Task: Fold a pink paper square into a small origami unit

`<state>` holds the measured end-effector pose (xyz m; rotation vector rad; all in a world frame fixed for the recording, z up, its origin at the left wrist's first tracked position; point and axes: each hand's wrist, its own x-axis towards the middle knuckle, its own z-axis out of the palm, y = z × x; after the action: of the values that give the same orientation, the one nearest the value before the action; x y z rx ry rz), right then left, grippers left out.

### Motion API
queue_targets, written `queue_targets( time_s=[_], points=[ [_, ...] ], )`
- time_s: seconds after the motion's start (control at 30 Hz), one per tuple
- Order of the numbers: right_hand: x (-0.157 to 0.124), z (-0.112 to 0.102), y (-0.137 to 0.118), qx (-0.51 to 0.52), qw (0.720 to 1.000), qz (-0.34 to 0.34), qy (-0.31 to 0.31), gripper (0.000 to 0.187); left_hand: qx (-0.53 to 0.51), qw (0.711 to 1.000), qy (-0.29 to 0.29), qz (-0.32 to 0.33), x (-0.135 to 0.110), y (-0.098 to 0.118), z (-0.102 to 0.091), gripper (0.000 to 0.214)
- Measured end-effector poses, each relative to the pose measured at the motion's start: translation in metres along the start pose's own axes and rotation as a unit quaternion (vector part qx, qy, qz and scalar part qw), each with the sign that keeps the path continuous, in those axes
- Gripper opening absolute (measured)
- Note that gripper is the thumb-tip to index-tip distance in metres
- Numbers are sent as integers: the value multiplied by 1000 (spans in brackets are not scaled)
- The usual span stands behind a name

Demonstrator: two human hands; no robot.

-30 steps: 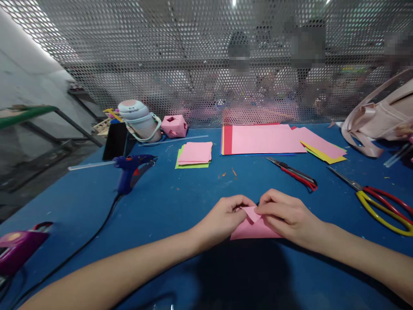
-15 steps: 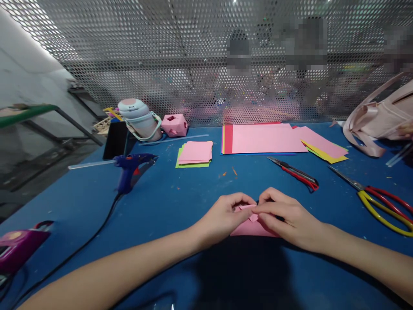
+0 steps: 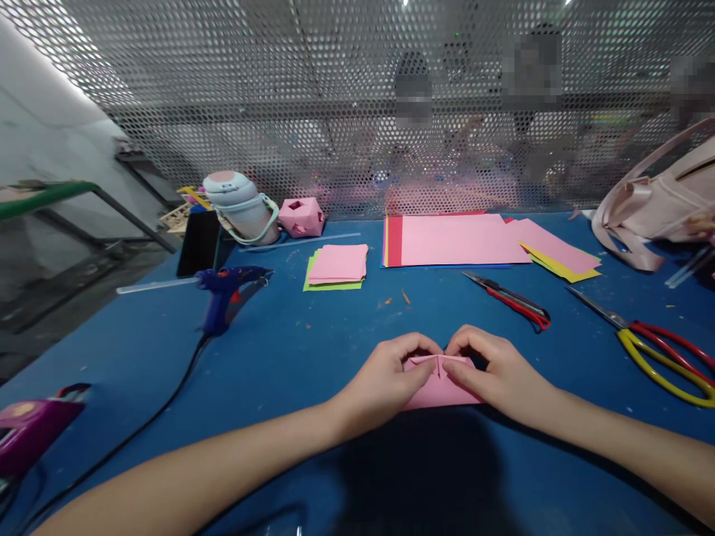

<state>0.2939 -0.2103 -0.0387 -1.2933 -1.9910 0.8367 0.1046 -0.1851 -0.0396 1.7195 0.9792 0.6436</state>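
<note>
A folded piece of pink paper [image 3: 441, 393] lies low in front of me on the blue table. My left hand [image 3: 394, 374] pinches its upper left part, thumb on top and fingers behind the edge. On the other side, my right hand [image 3: 491, 370] grips the upper right part the same way. Between the two thumbs a small crease or slit shows in the folded top flap. The fingertips behind the paper are partly hidden.
Left are a blue glue gun [image 3: 220, 298] with its cord, a phone [image 3: 199, 242] and a bottle [image 3: 243, 208]. Behind lie a pink paper ball [image 3: 302, 216], square sheets [image 3: 338, 264] and large sheets [image 3: 458, 240]. Right are a cutter [image 3: 511, 301], scissors [image 3: 642, 335] and a bag [image 3: 664, 201].
The right fingers have moved from the front of the paper to behind its top edge, leaving the right thumb on the front. More of the folded flap now shows.
</note>
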Motion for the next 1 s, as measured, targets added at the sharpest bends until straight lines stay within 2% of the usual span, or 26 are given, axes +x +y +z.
queue_targets(
  time_s=[0.37, 0.63, 0.73, 0.8, 0.9, 1.0],
  points=[
    [0, 0, 4, -11, 998, -53, 30, 10, -57, 998, -17, -30, 0, -1, 3, 17],
    [1, 0, 11, -22, 994, -96, 45, 11, -35, 998, -42, -45, 2, 0, -2, 35],
    [1, 0, 12, -23, 992, -112, 52, 11, -73, 992, -61, -78, 1, 1, -1, 41],
    [1, 1, 13, -23, 991, -119, 53, 12, -99, 989, -70, -89, 1, 1, 0, 36],
    [1, 3, 12, -21, 989, -137, 46, 12, -90, 992, -62, -64, 2, 1, 2, 22],
    [1, 6, 10, -20, 988, -148, 45, 11, -75, 995, -50, -46, 4, -1, 3, 24]
  ],
)
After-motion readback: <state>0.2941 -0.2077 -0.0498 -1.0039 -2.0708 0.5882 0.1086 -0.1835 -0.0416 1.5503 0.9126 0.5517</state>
